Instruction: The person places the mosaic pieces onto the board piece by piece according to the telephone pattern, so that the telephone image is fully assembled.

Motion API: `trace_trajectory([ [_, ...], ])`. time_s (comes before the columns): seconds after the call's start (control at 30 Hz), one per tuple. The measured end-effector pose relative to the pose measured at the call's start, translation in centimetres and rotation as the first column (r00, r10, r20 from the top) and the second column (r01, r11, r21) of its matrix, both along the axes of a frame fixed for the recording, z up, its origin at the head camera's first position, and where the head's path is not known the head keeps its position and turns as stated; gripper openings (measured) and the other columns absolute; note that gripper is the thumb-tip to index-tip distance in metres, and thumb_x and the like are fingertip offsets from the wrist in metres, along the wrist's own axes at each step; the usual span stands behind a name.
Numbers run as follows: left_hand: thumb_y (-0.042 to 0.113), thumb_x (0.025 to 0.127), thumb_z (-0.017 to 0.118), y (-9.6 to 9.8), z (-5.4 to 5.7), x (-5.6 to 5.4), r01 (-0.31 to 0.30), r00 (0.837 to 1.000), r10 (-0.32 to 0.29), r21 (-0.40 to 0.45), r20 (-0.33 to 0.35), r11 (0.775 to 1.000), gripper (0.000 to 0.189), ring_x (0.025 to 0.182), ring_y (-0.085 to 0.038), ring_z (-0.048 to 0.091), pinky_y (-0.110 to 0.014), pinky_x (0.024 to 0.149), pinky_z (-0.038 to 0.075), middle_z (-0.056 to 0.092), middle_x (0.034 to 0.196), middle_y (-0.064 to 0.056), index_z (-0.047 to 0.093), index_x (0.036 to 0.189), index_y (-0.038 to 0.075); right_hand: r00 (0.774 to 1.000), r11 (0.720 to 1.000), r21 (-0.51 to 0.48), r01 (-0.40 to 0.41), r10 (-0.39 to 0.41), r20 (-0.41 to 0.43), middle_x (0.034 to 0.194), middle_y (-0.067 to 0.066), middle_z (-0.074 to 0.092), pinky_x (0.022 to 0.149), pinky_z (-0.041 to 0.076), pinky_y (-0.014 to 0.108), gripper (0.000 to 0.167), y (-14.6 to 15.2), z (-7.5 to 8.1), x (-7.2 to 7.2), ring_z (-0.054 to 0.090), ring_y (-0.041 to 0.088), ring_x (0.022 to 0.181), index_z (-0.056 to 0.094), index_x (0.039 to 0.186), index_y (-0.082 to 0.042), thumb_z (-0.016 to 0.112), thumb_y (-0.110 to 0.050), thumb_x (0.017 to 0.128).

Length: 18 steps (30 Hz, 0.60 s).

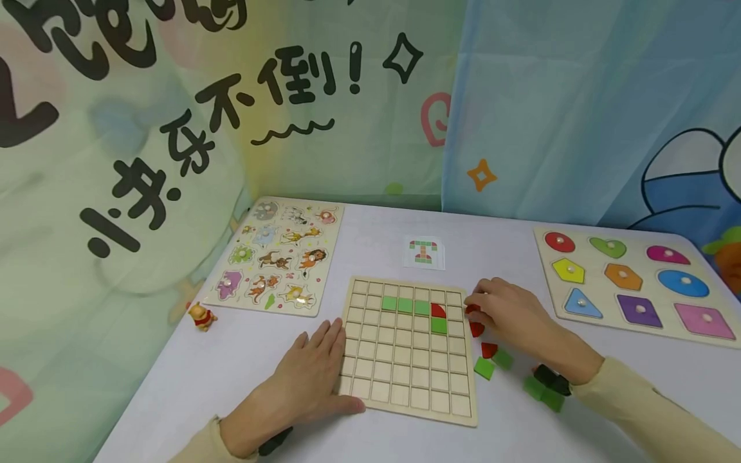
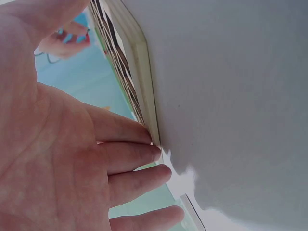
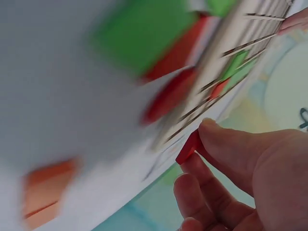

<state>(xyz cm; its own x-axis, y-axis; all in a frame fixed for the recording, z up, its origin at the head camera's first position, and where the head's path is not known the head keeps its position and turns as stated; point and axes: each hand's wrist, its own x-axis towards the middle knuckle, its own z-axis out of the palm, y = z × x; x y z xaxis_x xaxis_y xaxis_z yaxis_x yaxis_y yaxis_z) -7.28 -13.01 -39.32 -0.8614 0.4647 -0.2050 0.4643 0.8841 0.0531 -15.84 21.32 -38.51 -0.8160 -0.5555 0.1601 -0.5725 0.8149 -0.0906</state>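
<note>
A wooden grid board (image 1: pixel 399 374) lies on the table, holding a row of green square tiles (image 1: pixel 405 305), a red quarter-round tile (image 1: pixel 438 310) at its right end and another green tile (image 1: pixel 439 326) below that. My left hand (image 1: pixel 309 379) rests against the board's left edge, fingers straight and thumb at its lower corner. Beside the board's upper right edge, my right hand (image 1: pixel 512 319) pinches a small red tile (image 3: pixel 189 147) between thumb and finger; its full outline is hidden. Loose red tiles (image 1: pixel 489 350) and green tiles (image 1: pixel 484 368) lie right of the board.
Behind the board lies a card (image 1: pixel 424 263) with a red, green and orange tile pattern. An animal puzzle (image 1: pixel 324 257) and a small bear figure (image 1: pixel 202 317) are at left, a shape puzzle (image 1: pixel 590 257) at right. An orange piece (image 3: pixel 48 192) shows in the right wrist view.
</note>
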Motion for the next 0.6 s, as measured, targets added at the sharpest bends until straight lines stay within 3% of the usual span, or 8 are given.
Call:
trace_trajectory([
  [0.27,0.082,0.083,0.059,0.1,0.0,0.0,0.007,1.000,-0.007,0.006,0.010,1.000,0.116,0.154,-0.037,0.035,-0.057,0.115,0.041,0.031,0.167,-0.022,0.035,0.156,-0.006,0.989,0.991,-0.029,-0.132,0.130,-0.067,0.089,0.001,0.068,0.062,0.052,0.026,0.009,-5.9,0.3,-1.0,0.063,0.018,0.082,0.077,0.094,-0.014,0.082,-0.013,0.087],
  [0.6,0.082,0.083,0.058,0.2,0.2,-0.1,-0.007,0.999,0.007,-0.003,0.032,1.000,0.116,0.155,-0.036,0.033,-0.057,0.115,0.040,0.030,0.167,-0.021,0.035,0.156,-0.005,0.976,0.976,-0.001,-0.216,0.216,-0.018,0.092,0.003,0.069,0.069,0.055,0.031,0.003,-12.2,-0.2,-3.0,0.064,0.021,0.082,0.077,0.094,-0.015,0.078,-0.017,0.091],
])
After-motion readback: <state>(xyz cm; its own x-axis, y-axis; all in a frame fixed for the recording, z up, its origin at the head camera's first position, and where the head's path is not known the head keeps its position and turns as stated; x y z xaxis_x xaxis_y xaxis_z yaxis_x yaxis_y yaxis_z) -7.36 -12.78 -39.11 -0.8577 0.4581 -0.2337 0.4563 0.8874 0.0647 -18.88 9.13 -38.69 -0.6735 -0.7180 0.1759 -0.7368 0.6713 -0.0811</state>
